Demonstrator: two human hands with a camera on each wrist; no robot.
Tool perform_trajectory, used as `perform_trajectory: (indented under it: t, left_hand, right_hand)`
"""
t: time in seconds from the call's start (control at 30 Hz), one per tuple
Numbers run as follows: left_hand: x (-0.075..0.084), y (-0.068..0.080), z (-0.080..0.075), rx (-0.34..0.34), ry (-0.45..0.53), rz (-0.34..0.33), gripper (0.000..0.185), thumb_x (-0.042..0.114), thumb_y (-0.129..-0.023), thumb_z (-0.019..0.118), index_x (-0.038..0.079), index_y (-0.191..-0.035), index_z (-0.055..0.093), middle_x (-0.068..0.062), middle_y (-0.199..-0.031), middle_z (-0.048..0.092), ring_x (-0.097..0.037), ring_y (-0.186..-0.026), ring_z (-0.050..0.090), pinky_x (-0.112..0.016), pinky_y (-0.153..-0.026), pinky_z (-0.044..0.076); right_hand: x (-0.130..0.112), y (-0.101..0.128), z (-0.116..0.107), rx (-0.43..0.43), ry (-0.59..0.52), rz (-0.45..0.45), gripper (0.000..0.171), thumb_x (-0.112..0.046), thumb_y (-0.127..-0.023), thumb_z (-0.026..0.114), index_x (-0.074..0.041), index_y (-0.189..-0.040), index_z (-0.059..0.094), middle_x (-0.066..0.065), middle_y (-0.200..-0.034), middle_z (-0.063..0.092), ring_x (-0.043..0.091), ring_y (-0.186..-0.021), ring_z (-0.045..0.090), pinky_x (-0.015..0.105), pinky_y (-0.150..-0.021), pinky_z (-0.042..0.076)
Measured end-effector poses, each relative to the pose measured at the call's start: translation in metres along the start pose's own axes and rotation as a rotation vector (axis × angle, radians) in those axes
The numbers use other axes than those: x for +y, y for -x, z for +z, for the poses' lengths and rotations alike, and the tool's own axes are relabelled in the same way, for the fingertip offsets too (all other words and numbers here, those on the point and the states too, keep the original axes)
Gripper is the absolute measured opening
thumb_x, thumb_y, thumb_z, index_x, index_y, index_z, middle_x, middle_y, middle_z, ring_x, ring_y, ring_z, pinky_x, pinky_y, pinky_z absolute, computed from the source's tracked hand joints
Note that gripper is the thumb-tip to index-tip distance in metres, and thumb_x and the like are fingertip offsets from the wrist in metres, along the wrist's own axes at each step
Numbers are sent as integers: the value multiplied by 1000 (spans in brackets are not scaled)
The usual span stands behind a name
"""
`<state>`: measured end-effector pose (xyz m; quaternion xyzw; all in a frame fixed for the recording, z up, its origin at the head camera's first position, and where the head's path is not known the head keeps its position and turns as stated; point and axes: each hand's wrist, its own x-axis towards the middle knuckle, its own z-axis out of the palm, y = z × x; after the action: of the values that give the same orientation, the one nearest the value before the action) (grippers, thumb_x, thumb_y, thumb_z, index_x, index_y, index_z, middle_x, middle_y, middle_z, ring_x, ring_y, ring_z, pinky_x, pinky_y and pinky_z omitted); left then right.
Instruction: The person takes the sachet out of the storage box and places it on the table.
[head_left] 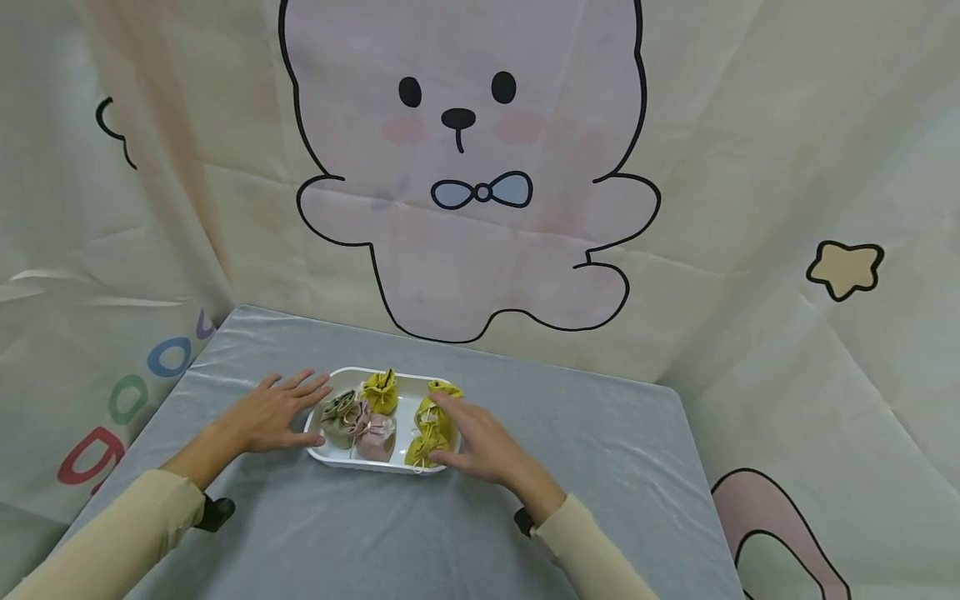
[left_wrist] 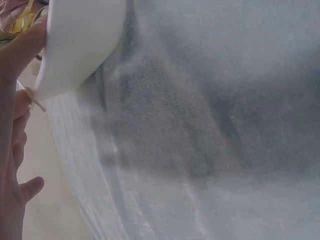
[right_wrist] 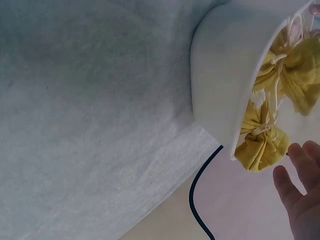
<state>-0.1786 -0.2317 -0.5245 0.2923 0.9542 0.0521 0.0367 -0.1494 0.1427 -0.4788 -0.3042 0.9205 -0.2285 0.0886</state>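
Note:
A white tray (head_left: 367,467) holds several small drawstring pouches. On its left side sit a green pouch (head_left: 339,421), a pink pouch (head_left: 375,440) and a yellow pouch (head_left: 381,392); more yellow pouches (head_left: 429,443) lie along the right side. My left hand (head_left: 273,417) is spread at the tray's left end, its thumb (left_wrist: 25,47) at the rim in the left wrist view. At the right end is my right hand (head_left: 480,437), fingers extended and apart beside the yellow pouches. In the right wrist view, its fingers (right_wrist: 302,167) are near one yellow pouch (right_wrist: 262,142), gripping nothing visible.
The tray stands on a table under a grey cloth (head_left: 525,533). Behind it hangs a pale curtain (head_left: 720,167) with a printed bear (head_left: 480,275). The table's far edge lies close to that curtain.

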Motion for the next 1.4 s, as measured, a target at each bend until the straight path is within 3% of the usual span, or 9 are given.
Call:
perform_trajectory:
  t: [0.23, 0.4, 0.57, 0.93, 1.4]
  left_hand:
    - [2, 0, -2, -13, 12, -13, 93, 69, -83, 64, 8, -150, 45, -15, -156, 40, -42, -142, 34, -71, -102, 31]
    - [2, 0, -1, -7, 15, -13, 92, 68, -83, 64, 8, -150, 45, -15, -156, 39, -42, -142, 35, -70, -102, 32]
    - [1, 1, 1, 0, 10, -10, 92, 68, -84, 64, 8, -151, 44, -15, -156, 39, -41, -142, 35, -70, -102, 32]
    - [-2, 3, -1, -18, 26, -19, 95, 72, -82, 62, 10, -152, 43, -14, -157, 38, -42, -142, 34, -71, -102, 31]
    - [-1, 3, -1, 0, 9, 12, 101, 78, -78, 59, 10, -151, 44, -14, -157, 38, -42, -141, 36, -70, -100, 34]
  right_hand:
    - [2, -4, 7, -16, -197, 44, 90, -39, -85, 80, -27, -158, 29, -5, -156, 40, 20, -141, 41, 45, -111, 37]
    - [8, -5, 12, -16, -312, 45, 88, -33, -84, 82, -16, -156, 34, 2, -152, 46, 19, -137, 46, 42, -111, 38]
    - [10, -6, 16, -21, -316, 16, 79, -29, -84, 82, -7, -149, 44, 7, -148, 52, 20, -131, 53, 38, -108, 42]
    - [7, -13, 28, -44, -293, 58, 62, -22, -85, 82, -9, -140, 57, 1, -139, 59, 14, -124, 57, 32, -102, 46]
    - [2, -14, 36, 28, -279, 52, 50, -13, -86, 79, -5, -132, 62, 5, -132, 64, 17, -119, 60, 33, -98, 49]
